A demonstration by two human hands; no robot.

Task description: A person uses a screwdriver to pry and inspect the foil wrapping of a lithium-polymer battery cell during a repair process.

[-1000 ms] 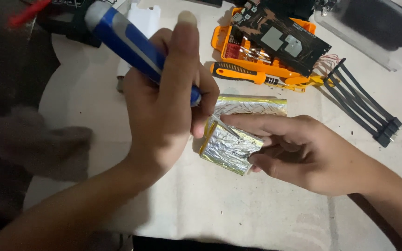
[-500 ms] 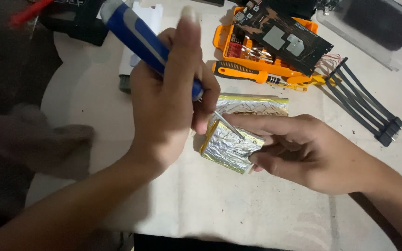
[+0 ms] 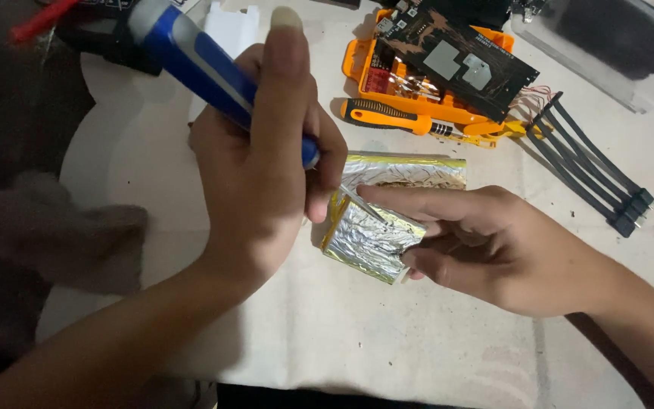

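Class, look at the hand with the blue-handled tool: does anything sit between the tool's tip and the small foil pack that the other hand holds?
Nothing visible does. The left hand grips the blue-handled tool, whose thin tip reaches the foil pack at its top edge. The right hand steadies the pack from the side, forefinger along its upper edge, beside the tip, not across it.

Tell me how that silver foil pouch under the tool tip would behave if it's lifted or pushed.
The foil pouch looks crinkled and soft-skinned, so it probably dents or punctures easily under the blue-handled tool. It lies flat and slab-like, so it should slide rather than roll. The right hand pins its edge with the fingers, suggesting it shifts readily on the white mat.
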